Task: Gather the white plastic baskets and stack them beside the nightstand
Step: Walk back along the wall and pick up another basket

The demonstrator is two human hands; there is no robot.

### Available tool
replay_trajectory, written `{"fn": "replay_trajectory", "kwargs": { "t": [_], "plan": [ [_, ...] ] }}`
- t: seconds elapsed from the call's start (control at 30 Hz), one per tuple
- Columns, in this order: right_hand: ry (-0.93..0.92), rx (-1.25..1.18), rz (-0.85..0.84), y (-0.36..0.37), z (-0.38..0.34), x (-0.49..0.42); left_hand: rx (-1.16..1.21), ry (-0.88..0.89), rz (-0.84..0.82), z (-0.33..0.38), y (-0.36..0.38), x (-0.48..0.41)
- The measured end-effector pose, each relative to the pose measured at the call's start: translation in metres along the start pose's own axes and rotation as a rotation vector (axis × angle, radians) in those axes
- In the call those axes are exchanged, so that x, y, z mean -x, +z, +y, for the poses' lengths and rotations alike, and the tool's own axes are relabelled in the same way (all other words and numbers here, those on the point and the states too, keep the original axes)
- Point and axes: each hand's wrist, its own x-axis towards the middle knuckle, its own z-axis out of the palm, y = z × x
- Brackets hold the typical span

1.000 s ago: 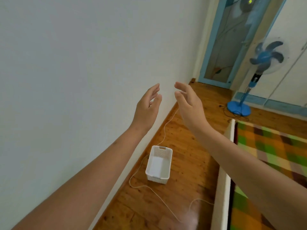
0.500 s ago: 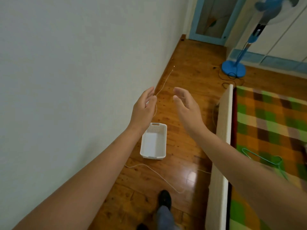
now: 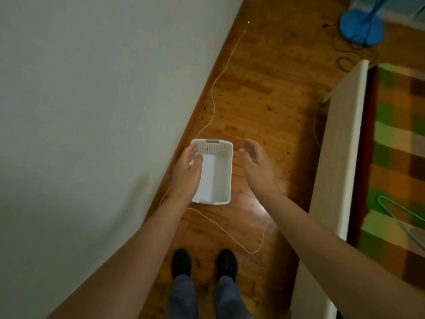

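Note:
One white plastic basket (image 3: 217, 173) with perforated walls and a grey handle slot lies open side up on the wooden floor, close to the wall. My left hand (image 3: 187, 173) hovers over its left rim, fingers apart, covering that side. My right hand (image 3: 258, 168) is open just right of the basket, palm turned toward it, not touching. Neither hand holds anything. No nightstand is in view.
A thin white cable (image 3: 220, 72) runs along the baseboard and loops across the floor in front of my feet (image 3: 204, 264). A white bed frame (image 3: 338, 155) with a checked blanket (image 3: 395, 157) and a teal hanger (image 3: 400, 215) stands right. A blue fan base (image 3: 361, 27) sits far right.
My view has tilted down toward the floor. Both hands have dropped from chest height to either side of the basket, and my feet have come into view.

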Motion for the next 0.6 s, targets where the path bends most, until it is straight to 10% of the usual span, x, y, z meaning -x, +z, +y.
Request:
{"fn": "replay_trajectory", "kwargs": {
  "t": [0.6],
  "plan": [
    [0.037, 0.453, 0.026, 0.204, 0.354, -0.153, -0.691, -0.062, 0.07, -0.353, 0.091, -0.209]
  ]
}}
